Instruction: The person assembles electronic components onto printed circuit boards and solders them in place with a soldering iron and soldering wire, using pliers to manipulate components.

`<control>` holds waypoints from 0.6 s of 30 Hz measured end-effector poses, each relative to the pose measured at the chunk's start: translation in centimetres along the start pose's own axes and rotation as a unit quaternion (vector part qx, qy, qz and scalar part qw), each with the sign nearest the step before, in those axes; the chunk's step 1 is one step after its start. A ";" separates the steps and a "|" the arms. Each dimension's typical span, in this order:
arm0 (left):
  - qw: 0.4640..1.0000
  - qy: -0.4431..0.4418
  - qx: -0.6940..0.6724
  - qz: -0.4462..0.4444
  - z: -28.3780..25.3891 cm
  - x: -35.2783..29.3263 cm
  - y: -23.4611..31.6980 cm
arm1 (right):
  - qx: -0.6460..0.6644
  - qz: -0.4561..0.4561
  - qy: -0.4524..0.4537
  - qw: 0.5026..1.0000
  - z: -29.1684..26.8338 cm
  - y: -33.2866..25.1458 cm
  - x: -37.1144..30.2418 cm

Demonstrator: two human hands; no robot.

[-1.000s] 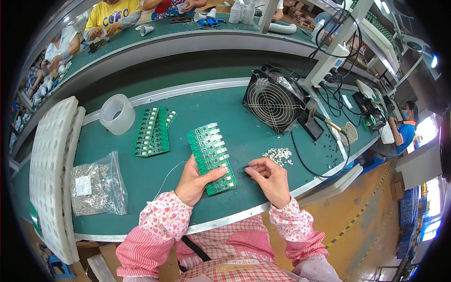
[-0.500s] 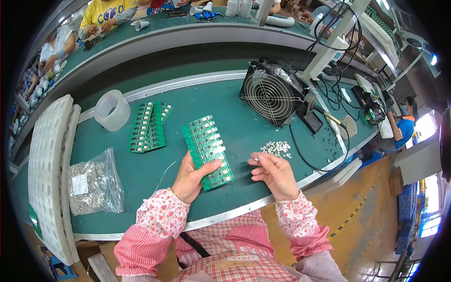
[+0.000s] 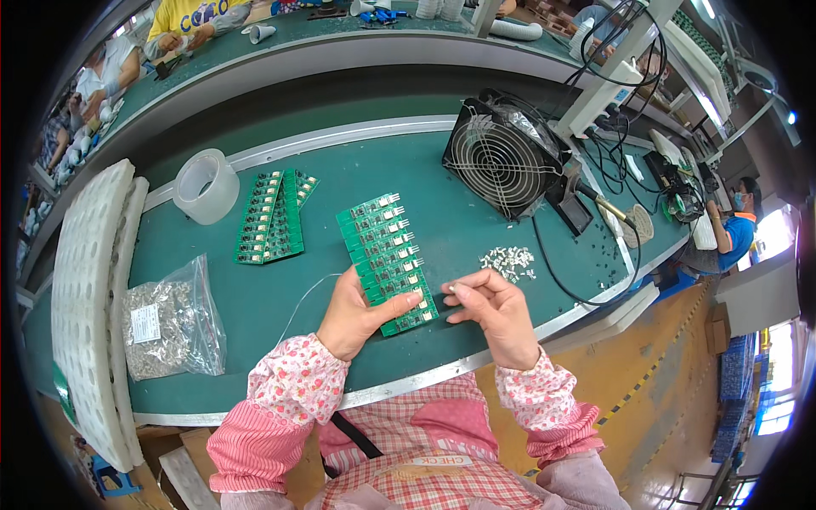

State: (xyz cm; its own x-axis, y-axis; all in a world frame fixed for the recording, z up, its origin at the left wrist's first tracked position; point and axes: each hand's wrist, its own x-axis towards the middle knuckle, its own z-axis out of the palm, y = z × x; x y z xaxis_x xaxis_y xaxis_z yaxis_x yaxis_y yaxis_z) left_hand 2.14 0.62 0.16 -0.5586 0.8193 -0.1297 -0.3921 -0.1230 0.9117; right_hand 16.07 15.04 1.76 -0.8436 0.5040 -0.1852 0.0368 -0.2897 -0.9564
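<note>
My left hand (image 3: 357, 316) grips a green circuit board panel (image 3: 374, 246) by its lower left part, the thumb lying over its face. Rows of small components cover the panel, and metal pins stick out along its right edge. Just right of the panel, my right hand (image 3: 500, 316) is closed in a pinch on a small white part (image 3: 453, 290), mostly hidden by the fingertips. Beyond that hand lies a pile of small white parts (image 3: 508, 262) on the green bench. More circuit board panels (image 3: 270, 217) lie overlapping farther back on the left.
A clear tape roll (image 3: 206, 189), a bag of small parts (image 3: 170, 327) and white foam trays (image 3: 89, 314) line the left side. At the back right stand a black fan (image 3: 501, 161) and a soldering iron (image 3: 603, 206) with its cable. Other people work across the bench and far right.
My right hand has come left, closer to the panel's right edge. The panel in my left hand has tilted slightly, and its pins show more clearly. The whole view has shifted a little.
</note>
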 end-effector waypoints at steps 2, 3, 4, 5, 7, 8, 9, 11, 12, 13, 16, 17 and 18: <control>1.000 0.003 0.012 0.013 0.1 0.0 -0.1 | -0.002 -0.004 0.000 1.000 0.6 0.2 0.1; 0.999 0.010 0.025 0.025 0.2 -0.1 -0.1 | 0.003 -0.004 -0.005 1.000 0.8 0.3 0.2; 0.999 0.010 0.027 0.026 0.2 -0.2 -0.1 | 0.008 -0.004 -0.010 1.000 1.1 0.4 0.4; 0.999 0.003 0.038 0.035 0.3 -0.2 0.0 | 0.015 -0.006 -0.007 1.000 1.5 0.4 0.5; 0.998 -0.004 0.048 0.045 0.3 -0.2 -0.1 | 0.018 -0.018 -0.011 1.000 1.9 0.7 0.8; 0.998 -0.006 0.048 0.051 0.3 -0.1 -0.2 | 0.022 -0.028 -0.015 0.999 2.1 0.8 0.9; 0.997 -0.007 0.048 0.057 0.2 -0.2 -0.3 | 0.029 -0.029 -0.007 0.999 2.7 0.8 1.0; 0.997 -0.004 0.050 0.058 0.2 -0.2 -0.3 | 0.039 -0.023 0.000 0.999 3.0 1.0 1.1; 0.997 -0.004 0.051 0.058 0.3 -0.2 -0.3 | 0.048 -0.019 0.008 0.999 3.1 1.0 1.1; 0.997 -0.004 0.050 0.059 0.3 -0.2 -0.3 | 0.047 -0.019 0.008 0.999 3.2 1.1 1.1; 0.996 0.003 0.061 0.068 0.4 -0.2 -0.2 | 0.061 -0.005 0.028 0.998 3.3 1.4 1.1; 0.994 0.006 0.069 0.079 0.4 -0.3 -0.2 | 0.066 -0.005 0.022 0.998 3.2 1.6 1.1; 0.993 0.008 0.077 0.089 0.4 -0.3 -0.2 | 0.071 -0.005 0.017 0.997 3.1 1.8 1.0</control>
State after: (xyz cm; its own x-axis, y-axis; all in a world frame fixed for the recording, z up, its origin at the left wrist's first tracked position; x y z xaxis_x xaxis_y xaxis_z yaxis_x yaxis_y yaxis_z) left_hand 2.72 0.59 0.14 -0.6212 0.7829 0.0336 -0.1701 -0.1765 0.9695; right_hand 13.61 12.51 0.56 -0.8247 0.5345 -0.1851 -0.0507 -0.3958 -0.9169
